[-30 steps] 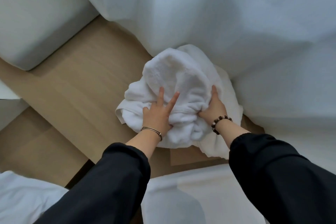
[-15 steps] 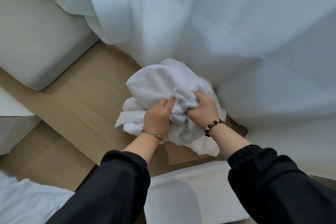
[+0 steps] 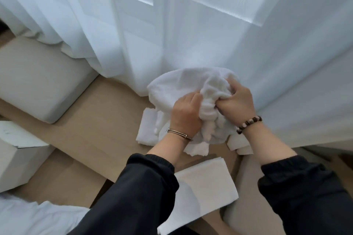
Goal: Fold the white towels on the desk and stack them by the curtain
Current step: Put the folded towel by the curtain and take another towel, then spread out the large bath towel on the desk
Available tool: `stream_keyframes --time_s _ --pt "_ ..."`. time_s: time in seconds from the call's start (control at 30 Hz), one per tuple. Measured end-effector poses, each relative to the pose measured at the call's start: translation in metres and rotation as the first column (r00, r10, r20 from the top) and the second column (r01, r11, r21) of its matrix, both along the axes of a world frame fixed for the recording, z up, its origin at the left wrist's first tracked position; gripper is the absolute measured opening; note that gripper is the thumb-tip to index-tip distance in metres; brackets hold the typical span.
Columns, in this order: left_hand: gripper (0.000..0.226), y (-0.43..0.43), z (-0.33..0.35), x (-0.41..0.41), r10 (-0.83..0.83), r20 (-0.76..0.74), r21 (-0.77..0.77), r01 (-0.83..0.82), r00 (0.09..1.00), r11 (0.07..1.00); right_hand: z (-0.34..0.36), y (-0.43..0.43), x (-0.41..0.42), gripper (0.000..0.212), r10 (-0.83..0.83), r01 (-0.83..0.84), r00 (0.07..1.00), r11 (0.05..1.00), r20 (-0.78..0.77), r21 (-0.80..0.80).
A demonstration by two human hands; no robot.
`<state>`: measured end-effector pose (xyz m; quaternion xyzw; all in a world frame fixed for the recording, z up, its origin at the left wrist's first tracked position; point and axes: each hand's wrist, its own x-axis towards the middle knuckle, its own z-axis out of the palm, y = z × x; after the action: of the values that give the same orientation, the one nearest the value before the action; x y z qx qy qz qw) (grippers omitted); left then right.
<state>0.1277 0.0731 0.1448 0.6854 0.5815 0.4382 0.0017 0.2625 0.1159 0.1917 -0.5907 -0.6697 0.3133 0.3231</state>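
Both hands are at the far edge of the wooden desk, hard up against the sheer curtain, with one crumpled white towel between them.

Left hand — fingers curled tight into a fistful of terry, a thin metal bangle on the wrist. Right hand just beside it, fingers and thumb closed round a twisted bunch of the same towel, a bead bracelet on that wrist.

The towel balloons out to the far left of the hands and touches the curtain. Loose ends hang down on the near side.

Under the bundle, small folded white cloths show on the desk to either side of the wrists. A larger folded towel lies flat nearer, partly under the left black sleeve.

Pale cushion at far left — the curtain hem drapes over its far edge.
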Motion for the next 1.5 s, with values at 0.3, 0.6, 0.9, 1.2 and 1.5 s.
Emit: stream_keyframes --time_s 0.3,0.6,0.9,1.2,1.5 --pt "0.047 -0.047 0.091 0.089 -0.106 -0.085 0.155 0.119 0.991 0.981 0.079 -0.067 0.091 0.032 -0.188 0.206 0.940 0.978 -0.283 0.035" --pt "0.036 -0.096 0.181 0.172 -0.290 -0.158 0.095 0.307 0.944 0.947 0.151 -0.136 0.182 0.024 -0.354 0.377 0.891 0.926 -0.285 0.027" --pt "0.036 -0.145 0.248 0.239 -0.585 -0.076 0.086 0.590 0.807 0.803 0.227 -0.229 0.246 0.011 -0.590 0.600 0.799 0.794 -0.117 0.095" --pt "0.016 -0.236 0.291 0.369 -0.904 0.017 -0.190 0.889 0.426 0.416 0.279 -0.378 0.349 0.020 -0.801 0.808 0.563 0.585 0.203 0.067" --pt "0.025 -0.390 0.303 0.546 -0.968 0.213 -0.338 0.939 0.132 0.053 0.304 -0.557 0.467 0.028 -0.943 0.967 0.153 0.205 0.295 0.154"
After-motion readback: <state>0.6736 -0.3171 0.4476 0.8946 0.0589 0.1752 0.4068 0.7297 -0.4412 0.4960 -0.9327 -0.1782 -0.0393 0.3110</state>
